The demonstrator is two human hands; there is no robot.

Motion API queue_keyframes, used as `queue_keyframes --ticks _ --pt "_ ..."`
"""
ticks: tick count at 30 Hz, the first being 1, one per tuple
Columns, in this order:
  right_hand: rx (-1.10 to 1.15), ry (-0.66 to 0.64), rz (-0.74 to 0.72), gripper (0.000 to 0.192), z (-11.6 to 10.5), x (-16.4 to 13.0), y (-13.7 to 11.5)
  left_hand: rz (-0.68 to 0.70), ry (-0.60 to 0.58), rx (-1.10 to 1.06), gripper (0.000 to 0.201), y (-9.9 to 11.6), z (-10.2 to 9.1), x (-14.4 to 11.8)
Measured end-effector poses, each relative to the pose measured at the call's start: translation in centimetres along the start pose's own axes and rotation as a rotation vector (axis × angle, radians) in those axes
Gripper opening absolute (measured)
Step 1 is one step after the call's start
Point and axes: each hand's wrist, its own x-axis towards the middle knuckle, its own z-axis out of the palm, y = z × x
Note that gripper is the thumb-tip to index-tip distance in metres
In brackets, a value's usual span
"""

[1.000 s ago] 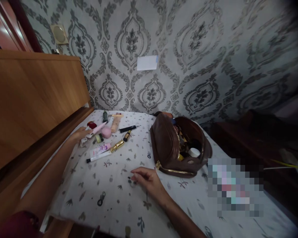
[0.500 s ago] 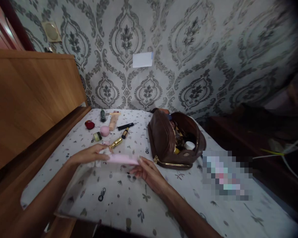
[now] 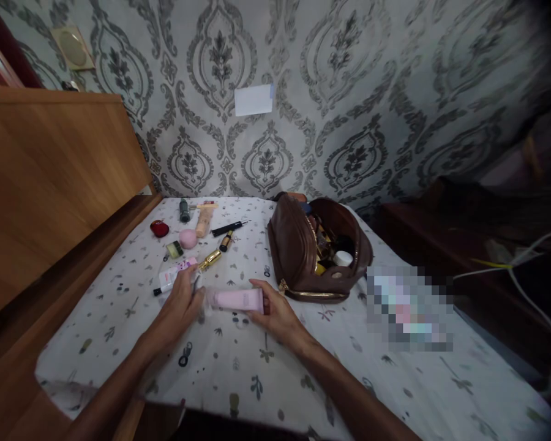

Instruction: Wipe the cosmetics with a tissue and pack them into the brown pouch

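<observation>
Head | right hand (image 3: 279, 315): your fingers closed on one end of the pink tube (image 3: 239, 300) | left hand (image 3: 181, 301): fingers curled by its other end, grip blurred, can't tell | tube between your fingers; support both ends, squeeze lightly.

One brown bag (image 3: 290, 245) stands at the right. To the bag's left are at least three tubes: one pink tube (image 3: 239, 299), one peach tube (image 3: 204, 221) and one white tube (image 3: 166, 282) with a black cap. Also left of it are one gold cosmetic stick (image 3: 210, 260), one black pen (image 3: 227, 229), one dark green bottle (image 3: 184, 211), one pink sponge (image 3: 188, 238) and one red item (image 3: 159, 228). Inside the bag, one white round lid (image 3: 343, 258) shows among contents too jumbled to count.
</observation>
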Motion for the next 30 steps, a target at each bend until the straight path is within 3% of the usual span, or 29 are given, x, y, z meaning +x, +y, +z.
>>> queue_keyframes --ticks 7,15,23,30 --pt "-0.426 0.052 -0.176 0.044 -0.3 -0.6 -0.8 0.059 0.024 0.127 0.027 -0.5 1.9 -0.5" --pt "-0.756 0.013 -0.239 0.038 -0.1 -0.9 -1.8 0.146 0.144 0.352 0.031 -0.3 2.7 -1.0" --pt "-0.850 -0.006 -0.287 0.049 -0.2 -0.8 -1.4 0.226 0.211 0.504 0.032 -0.4 3.3 -1.0" --pt "-0.845 0.063 -0.371 0.030 -0.3 -0.7 -1.0 0.214 0.271 0.391 0.029 0.0 2.7 -1.0"
